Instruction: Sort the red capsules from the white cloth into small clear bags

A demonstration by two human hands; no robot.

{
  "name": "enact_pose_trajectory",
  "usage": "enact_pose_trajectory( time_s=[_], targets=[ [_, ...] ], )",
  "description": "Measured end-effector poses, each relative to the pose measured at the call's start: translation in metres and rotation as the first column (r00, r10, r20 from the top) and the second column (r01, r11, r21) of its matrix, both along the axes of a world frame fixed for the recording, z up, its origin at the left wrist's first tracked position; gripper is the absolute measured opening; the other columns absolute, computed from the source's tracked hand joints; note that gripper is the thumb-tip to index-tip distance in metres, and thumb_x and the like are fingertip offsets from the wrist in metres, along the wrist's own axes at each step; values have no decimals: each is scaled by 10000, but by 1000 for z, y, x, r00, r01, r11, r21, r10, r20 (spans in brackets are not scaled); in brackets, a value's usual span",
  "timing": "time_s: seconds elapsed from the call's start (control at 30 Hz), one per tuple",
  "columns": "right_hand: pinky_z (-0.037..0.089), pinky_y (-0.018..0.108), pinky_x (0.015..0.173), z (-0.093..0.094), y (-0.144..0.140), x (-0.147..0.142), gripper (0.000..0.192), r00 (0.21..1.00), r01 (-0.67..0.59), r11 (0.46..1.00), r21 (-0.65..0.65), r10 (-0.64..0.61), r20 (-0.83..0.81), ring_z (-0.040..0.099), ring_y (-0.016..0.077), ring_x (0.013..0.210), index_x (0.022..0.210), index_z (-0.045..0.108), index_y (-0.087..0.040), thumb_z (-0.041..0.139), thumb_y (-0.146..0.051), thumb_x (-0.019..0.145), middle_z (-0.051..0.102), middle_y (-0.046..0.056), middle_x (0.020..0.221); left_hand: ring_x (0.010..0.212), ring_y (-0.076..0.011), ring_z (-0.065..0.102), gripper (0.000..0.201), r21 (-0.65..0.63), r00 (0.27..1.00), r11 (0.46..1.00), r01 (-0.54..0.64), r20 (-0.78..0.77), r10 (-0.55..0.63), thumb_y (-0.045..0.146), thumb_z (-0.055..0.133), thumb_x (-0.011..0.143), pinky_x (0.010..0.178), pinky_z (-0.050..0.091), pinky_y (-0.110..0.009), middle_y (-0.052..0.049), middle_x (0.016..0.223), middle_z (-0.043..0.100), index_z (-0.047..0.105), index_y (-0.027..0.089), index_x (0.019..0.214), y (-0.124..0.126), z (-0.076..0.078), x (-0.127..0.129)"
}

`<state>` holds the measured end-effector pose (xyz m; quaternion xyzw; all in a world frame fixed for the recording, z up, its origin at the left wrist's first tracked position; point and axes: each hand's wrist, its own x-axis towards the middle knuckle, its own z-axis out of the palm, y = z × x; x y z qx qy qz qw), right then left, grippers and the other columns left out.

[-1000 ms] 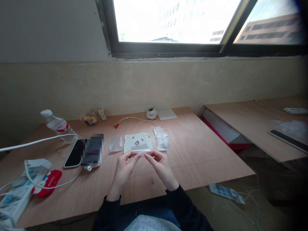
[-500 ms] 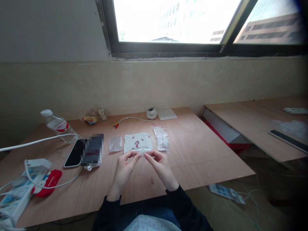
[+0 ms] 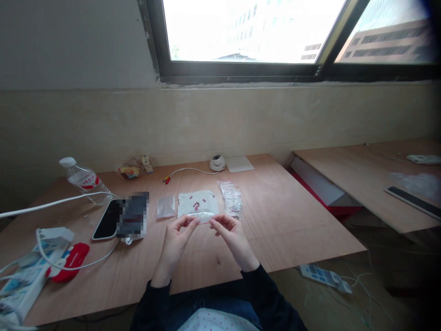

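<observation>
your left hand (image 3: pixel 178 234) and right hand (image 3: pixel 234 233) are over the near half of the bench (image 3: pixel 292 220), wrists toward its near edge. the left fingers pinch one end of the red-lined edge of a clear bag (image 3: pixel 204 216), thumb against forefinger. the right fingers pinch the other end, leaving a small gap between your two thumbs. the bag spans that gap over the near edge of a white cloth (image 3: pixel 183 202); whether it touches the cloth cannot be told.

small red bits (image 3: pixel 196 206) lie on the cloth, most in a cluster near its middle, a few closer to its far edge. just beside the cloth, toward the bench's left edge, lies a flat clear packet (image 3: pixel 166 207). on the other side, toward the right edge, a row of overlapping bags (image 3: pixel 231 198) runs away from you. by the bench's far edge sits a white camera (image 3: pixel 217 162), with a flat white card (image 3: pixel 240 164) just beside it. a bottle (image 3: pixel 87 180) is near the far left corner. a phone (image 3: pixel 106 220) lies toward the left edge, and a red pouch (image 3: pixel 71 263) is near the near left corner.
</observation>
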<state>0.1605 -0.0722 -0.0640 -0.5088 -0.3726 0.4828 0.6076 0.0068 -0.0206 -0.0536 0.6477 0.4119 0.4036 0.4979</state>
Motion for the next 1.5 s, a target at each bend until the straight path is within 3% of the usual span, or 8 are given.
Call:
enact_pose_trajectory(
  time_s=[0.2,0.77,1.03,1.5],
  targets=[
    [417,245,598,2,0,0,233,1000,1,1000,24,-1,26,551,147,698,743,641,-161,678,-390,720,613,21,717,842,-189,611,195,-44,999,999,10,31,-9,331,632,764,806,455,-289,-47,843,694,673,154,836,-3,0,4],
    [438,270,630,-1,3,-1,190,996,39,996,75,-45,78,563,156,690,750,652,-173,664,-362,732,624,23,714,781,-168,606,171,-13,997,997,-72,41,72,321,627,765,762,460,-272,-32,784,669,643,153,791,-6,-1,12],
    [439,265,630,9,0,-2,186,997,-26,998,59,22,70,577,156,683,731,668,-179,662,-365,733,640,21,712,849,-212,637,182,-86,998,995,55,45,-51,310,668,734,823,471,-313,-68,847,722,709,142,790,-6,6,6],
    [448,270,630,3,1,-3,231,998,-30,998,59,27,55,589,162,694,766,680,-185,667,-411,723,658,24,732,833,-222,651,177,-45,1000,999,6,8,-6,309,672,728,803,484,-311,-61,829,732,721,148,783,-7,7,10]
  ],
)
